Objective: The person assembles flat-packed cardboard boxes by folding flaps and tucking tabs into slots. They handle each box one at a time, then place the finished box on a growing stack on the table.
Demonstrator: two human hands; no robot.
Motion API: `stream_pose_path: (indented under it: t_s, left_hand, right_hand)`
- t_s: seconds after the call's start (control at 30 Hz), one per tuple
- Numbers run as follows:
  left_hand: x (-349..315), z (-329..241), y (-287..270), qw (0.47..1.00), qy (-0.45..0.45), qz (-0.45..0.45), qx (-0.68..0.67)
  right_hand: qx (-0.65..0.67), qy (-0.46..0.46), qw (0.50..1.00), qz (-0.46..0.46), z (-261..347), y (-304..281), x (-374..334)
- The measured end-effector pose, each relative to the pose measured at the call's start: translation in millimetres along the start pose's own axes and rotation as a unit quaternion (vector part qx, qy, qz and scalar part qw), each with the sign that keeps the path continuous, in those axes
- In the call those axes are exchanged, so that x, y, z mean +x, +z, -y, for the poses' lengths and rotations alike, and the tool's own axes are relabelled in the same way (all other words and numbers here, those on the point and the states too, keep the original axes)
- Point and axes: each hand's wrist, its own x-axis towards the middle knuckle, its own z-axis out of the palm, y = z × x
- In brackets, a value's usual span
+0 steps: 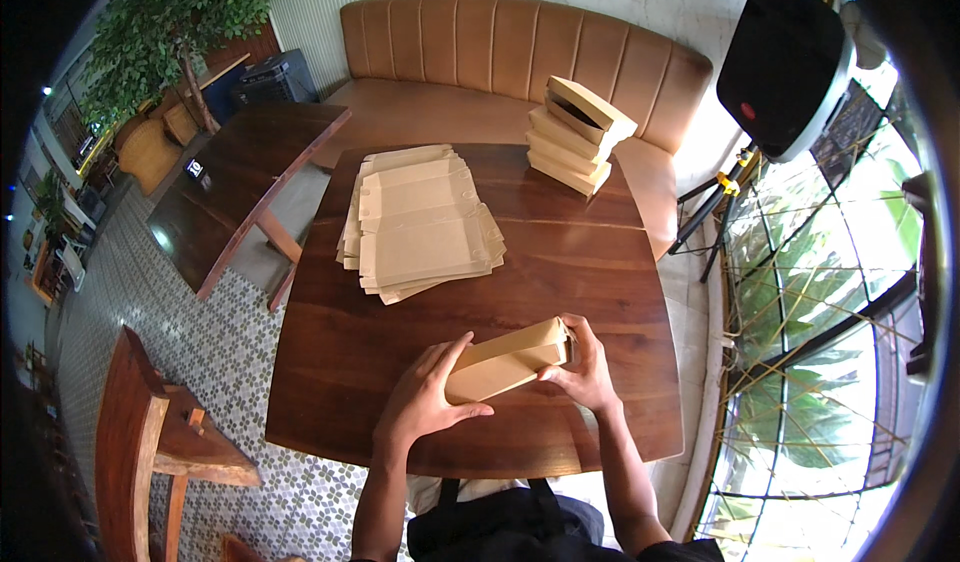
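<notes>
Between my two hands is a brown cardboard box (507, 360), folded up into a long, narrow shape and tilted above the near part of the wooden table. My left hand (428, 394) grips its left end, thumb along the near side and fingers behind. At the right end, my right hand (583, 367) holds the box with the thumb on the near side and fingers at the end flaps. Farther off lies a pile of flat, unfolded cardboard box blanks (425, 217). A stack of several folded boxes (575, 142) stands at the table's far right; the top one is partly open.
The dark wooden table (580, 262) has a curved brown sofa (520, 52) behind it. A black speaker (785, 67) on a tripod stands at right beside a window grille. Another table (250, 167) is at left, with a wooden chair (140, 432) nearer.
</notes>
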Motion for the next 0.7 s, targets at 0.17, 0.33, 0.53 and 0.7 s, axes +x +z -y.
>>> stream_pose_path:
  t_s: [0.17, 0.33, 0.53, 0.7]
  left_hand:
    - [-28, 29, 3, 0.969, 0.018, -0.056, -0.241]
    - [-32, 35, 7, 0.916, 0.05, -0.071, -0.391]
    - [-20, 21, 10, 0.904, 0.085, -0.066, -0.415]
    - [-7, 10, 4, 0.951, 0.187, -0.096, -0.225]
  right_hand:
    - [0.216, 0.05, 0.975, 0.012, -12, -1, -10]
    - [0.259, 0.074, 0.963, 0.019, -24, -4, -14]
    - [0.248, 0.066, 0.966, 0.028, -24, -2, -18]
    - [0.248, 0.071, 0.966, 0.032, -24, 5, -19]
